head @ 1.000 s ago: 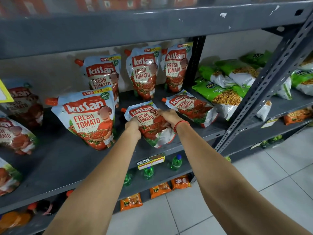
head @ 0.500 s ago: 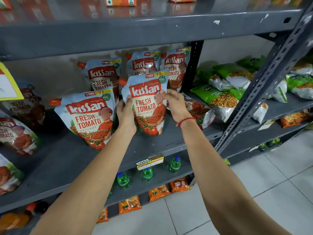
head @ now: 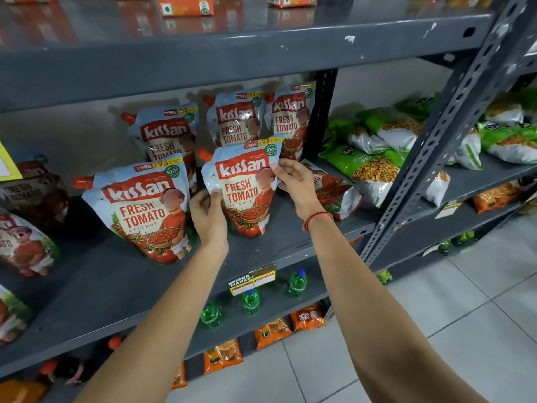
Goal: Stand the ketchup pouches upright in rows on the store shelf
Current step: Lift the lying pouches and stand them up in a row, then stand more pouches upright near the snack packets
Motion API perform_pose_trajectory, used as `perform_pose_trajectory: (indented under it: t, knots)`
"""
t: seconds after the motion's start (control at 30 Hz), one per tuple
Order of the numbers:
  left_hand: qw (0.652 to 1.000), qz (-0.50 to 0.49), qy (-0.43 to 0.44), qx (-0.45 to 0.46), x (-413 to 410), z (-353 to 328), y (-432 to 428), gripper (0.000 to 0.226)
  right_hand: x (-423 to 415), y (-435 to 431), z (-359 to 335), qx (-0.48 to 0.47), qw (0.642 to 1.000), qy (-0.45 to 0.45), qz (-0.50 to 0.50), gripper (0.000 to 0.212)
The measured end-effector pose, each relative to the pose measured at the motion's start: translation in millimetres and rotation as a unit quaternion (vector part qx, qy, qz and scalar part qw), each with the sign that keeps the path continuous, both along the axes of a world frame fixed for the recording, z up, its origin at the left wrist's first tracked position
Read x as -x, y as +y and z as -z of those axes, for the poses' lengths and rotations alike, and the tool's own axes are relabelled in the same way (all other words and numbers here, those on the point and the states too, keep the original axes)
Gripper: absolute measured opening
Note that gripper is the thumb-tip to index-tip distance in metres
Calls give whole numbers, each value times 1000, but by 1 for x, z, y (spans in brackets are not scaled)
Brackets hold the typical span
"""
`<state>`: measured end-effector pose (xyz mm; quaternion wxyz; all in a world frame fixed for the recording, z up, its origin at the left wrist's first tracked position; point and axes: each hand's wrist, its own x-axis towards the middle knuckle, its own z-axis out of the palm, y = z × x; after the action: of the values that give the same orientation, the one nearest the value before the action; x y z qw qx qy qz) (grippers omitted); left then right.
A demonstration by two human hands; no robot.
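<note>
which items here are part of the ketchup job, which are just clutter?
Job: held ketchup pouch, both hands' fingers on its edges; front-left pouch; back-row pouches; fallen pouch; grey shelf.
Clutter: green snack bags, green bottles, orange packets.

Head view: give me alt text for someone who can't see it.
Both hands, left hand and right hand, steady an upright ketchup pouch on the grey shelf. Four more pouches stand beside and behind it; one lying pouch remains to its right.
</note>
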<state>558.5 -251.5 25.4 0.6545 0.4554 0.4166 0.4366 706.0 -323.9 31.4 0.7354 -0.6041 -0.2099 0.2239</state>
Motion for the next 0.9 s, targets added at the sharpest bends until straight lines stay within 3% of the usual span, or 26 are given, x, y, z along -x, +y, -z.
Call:
perform_pose_trajectory:
  t: [0.1, 0.2, 0.27, 0.37, 0.43, 0.5, 0.53, 0.6, 0.77, 0.83, 0.9]
  knots:
    - [995, -34, 47, 85, -1, 16, -30, 20, -10, -9, -4, -6, 997, -36, 75, 7]
    - [983, 60, 61, 164, -14, 23, -58, 11, -29, -21, -11, 44, 979, -117, 164, 11]
    - [971, 141, 99, 166, -28, 19, -66, 11, -48, -28, -13, 155, 954, -169, 193, 21]
    - [951, 220, 137, 167, -58, 13, -68, 10, -78, -39, -14, 377, 887, -232, 134, 36]
    - [942, 240, 155, 175, -78, 14, -66, 23, -89, -47, -9, 494, 824, -267, 74, 44]
    - [935, 251, 177, 176, -97, 18, -63, 38, -93, -57, 2, 561, 774, -292, 33, 43]
    - [934, 253, 185, 172, -104, 20, -62, 41, -93, -62, 8, 575, 766, -287, 15, 41]
    - [935, 250, 194, 161, -116, 24, -61, 43, -89, -69, 15, 582, 773, -253, -16, 39]
    - [939, 225, 189, 179, -132, 32, -65, 40, -67, -75, 16, 602, 731, -320, 17, 34]
    - [940, 212, 184, 194, -135, 33, -65, 39, -67, -82, 17, 595, 749, -291, 2, 37]
    - [940, 201, 179, 212, -136, 33, -64, 38, -78, -88, 16, 557, 799, -227, 13, 39]
